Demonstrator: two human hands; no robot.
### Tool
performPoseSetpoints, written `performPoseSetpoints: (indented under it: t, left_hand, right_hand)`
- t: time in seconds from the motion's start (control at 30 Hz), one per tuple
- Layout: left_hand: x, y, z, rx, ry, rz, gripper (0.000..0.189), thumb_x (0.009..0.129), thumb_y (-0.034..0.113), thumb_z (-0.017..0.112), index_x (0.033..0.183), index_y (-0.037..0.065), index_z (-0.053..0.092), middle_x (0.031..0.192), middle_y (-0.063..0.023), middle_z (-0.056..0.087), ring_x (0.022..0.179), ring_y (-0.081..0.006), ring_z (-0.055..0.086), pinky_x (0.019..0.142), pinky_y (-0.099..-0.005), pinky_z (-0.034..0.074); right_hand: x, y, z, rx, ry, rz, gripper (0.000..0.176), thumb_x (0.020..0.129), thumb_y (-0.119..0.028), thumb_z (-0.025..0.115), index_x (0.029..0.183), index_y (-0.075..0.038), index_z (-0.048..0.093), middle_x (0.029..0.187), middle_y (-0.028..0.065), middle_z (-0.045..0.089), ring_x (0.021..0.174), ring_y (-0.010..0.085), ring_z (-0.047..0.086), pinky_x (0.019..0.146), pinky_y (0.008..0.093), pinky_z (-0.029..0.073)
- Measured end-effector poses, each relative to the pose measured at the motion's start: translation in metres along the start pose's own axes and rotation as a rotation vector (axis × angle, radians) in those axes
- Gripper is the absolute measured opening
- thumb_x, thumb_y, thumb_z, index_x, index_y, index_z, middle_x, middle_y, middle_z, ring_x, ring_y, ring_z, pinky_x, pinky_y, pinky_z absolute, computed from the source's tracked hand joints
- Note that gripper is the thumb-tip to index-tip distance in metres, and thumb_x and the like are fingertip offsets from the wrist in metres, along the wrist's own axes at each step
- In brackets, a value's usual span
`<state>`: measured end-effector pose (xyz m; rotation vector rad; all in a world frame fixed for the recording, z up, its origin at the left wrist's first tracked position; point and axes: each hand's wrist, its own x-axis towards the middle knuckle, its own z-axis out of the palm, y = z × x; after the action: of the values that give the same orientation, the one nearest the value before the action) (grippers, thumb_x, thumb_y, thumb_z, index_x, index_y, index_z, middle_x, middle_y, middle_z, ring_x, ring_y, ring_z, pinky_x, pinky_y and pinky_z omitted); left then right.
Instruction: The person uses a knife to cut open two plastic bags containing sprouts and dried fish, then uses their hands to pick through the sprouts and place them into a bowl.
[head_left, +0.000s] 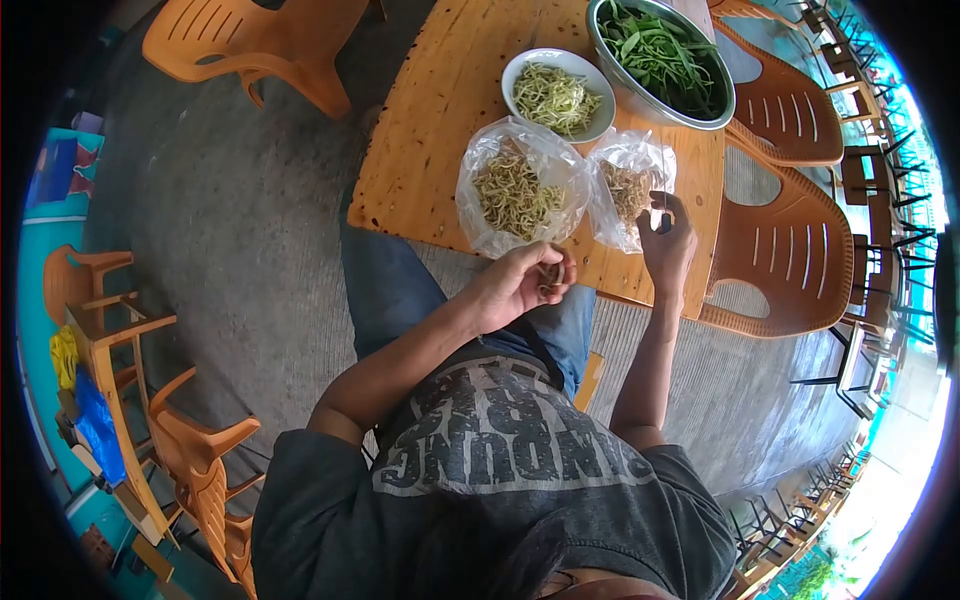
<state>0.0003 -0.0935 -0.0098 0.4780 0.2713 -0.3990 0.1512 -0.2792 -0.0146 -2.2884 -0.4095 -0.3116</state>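
Note:
My left hand is above my lap, just off the table's near edge, with its fingers curled round a few bean sprouts. My right hand hovers at the right side of a clear plastic bag of thin brownish sprout tails; its thumb and forefinger are bent and apart, with nothing visible between them. To the left lies another open plastic bag, full of yellowish bean sprouts. Behind it stands a white bowl of paler sprouts.
A large metal bowl of green leafy stems stands at the back right of the wooden table. Orange plastic chairs line the table's right side. Another orange chair is at the far left.

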Motion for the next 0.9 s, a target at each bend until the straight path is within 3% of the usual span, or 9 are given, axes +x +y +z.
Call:
performPoseSetpoints:
  t: [0.03,0.07,0.17,0.23,0.3,0.4,0.43,0.63,0.9]
  left_hand:
    - [-0.009,0.003,-0.002,-0.024,0.035,0.006,0.012,0.091,0.015,0.052,0.092,0.005,0.059,0.084,-0.0022,0.056,0.07,-0.0093,0.05,0.064,-0.0239,0.045]
    - [-0.016,0.007,-0.005,0.002,0.038,0.031,0.014,0.091,0.013,0.051,0.096,0.003,0.06,0.084,-0.0019,0.057,0.07,-0.0085,0.051,0.064,-0.0225,0.045]
    - [-0.037,0.028,-0.011,0.108,0.08,0.153,0.019,0.092,0.01,0.05,0.104,0.001,0.06,0.085,-0.0021,0.058,0.07,-0.0075,0.052,0.062,-0.0209,0.045]
    - [-0.046,0.044,-0.021,0.16,0.109,0.308,0.022,0.091,0.008,0.049,0.108,-0.002,0.06,0.085,-0.0021,0.059,0.07,-0.0064,0.052,0.062,-0.0203,0.045]
    - [-0.05,0.059,-0.035,0.141,0.111,0.43,0.023,0.091,0.008,0.049,0.109,-0.003,0.059,0.086,-0.0031,0.06,0.071,-0.0064,0.052,0.064,-0.0206,0.044]
    - [-0.057,0.07,-0.043,0.135,0.253,0.528,0.024,0.091,0.007,0.049,0.11,-0.003,0.059,0.087,-0.0045,0.061,0.071,-0.0069,0.052,0.066,-0.0213,0.044]
    - [-0.059,0.069,-0.045,0.142,0.272,0.533,0.024,0.091,0.006,0.048,0.11,-0.003,0.059,0.088,-0.0048,0.061,0.071,-0.007,0.052,0.066,-0.0213,0.044]
    - [-0.07,0.045,-0.06,0.139,0.356,0.472,0.024,0.09,0.007,0.049,0.109,-0.003,0.06,0.09,-0.0058,0.061,0.071,-0.0076,0.052,0.066,-0.0208,0.044]
    - [-0.061,0.044,-0.057,0.2,0.32,0.459,0.023,0.091,0.012,0.051,0.108,-0.001,0.06,0.09,-0.0042,0.061,0.075,-0.0071,0.051,0.068,-0.0224,0.044]
  right_hand:
    - [0.002,-0.004,0.001,0.021,0.025,-0.037,0.017,0.078,-0.01,0.065,0.092,-0.001,0.068,0.063,0.0066,0.061,0.052,0.0096,0.051,0.051,0.0264,0.041]
    - [0.001,-0.008,-0.007,-0.029,-0.055,0.118,0.016,0.079,-0.011,0.067,0.091,0.0,0.069,0.065,0.0085,0.062,0.055,0.0065,0.053,0.051,0.0241,0.041]
    - [0.002,-0.04,0.006,0.234,-0.002,0.137,0.017,0.081,-0.013,0.068,0.09,0.002,0.068,0.061,0.0085,0.06,0.054,0.0044,0.048,0.048,0.0235,0.039]
    - [0.002,-0.055,0.022,0.277,-0.119,-0.002,0.016,0.083,-0.015,0.068,0.086,0.001,0.068,0.056,0.0076,0.056,0.05,0.0058,0.039,0.046,0.0257,0.036]
    - [0.001,-0.093,0.034,0.177,-0.325,-0.02,0.019,0.082,-0.018,0.069,0.087,0.0,0.069,0.057,0.0114,0.058,0.047,0.013,0.05,0.048,0.0287,0.04]
    - [0.005,-0.095,0.076,0.166,-0.441,-0.191,0.018,0.078,-0.013,0.066,0.093,-0.002,0.068,0.071,0.0187,0.064,0.062,0.0302,0.064,0.059,0.0359,0.05]
    - [0.008,-0.09,0.089,0.123,-0.458,-0.274,0.018,0.077,-0.012,0.065,0.093,-0.003,0.068,0.074,0.0187,0.065,0.066,0.0326,0.065,0.061,0.0373,0.05]
    - [0.022,-0.086,0.105,-0.046,-0.553,-0.245,0.022,0.076,-0.013,0.063,0.096,-0.007,0.069,0.081,0.0184,0.066,0.077,0.0349,0.064,0.069,0.0415,0.051]
    - [0.02,-0.086,0.104,-0.041,-0.509,-0.258,0.024,0.073,-0.014,0.066,0.096,-0.006,0.069,0.082,0.0182,0.066,0.076,0.033,0.066,0.069,0.0389,0.051]
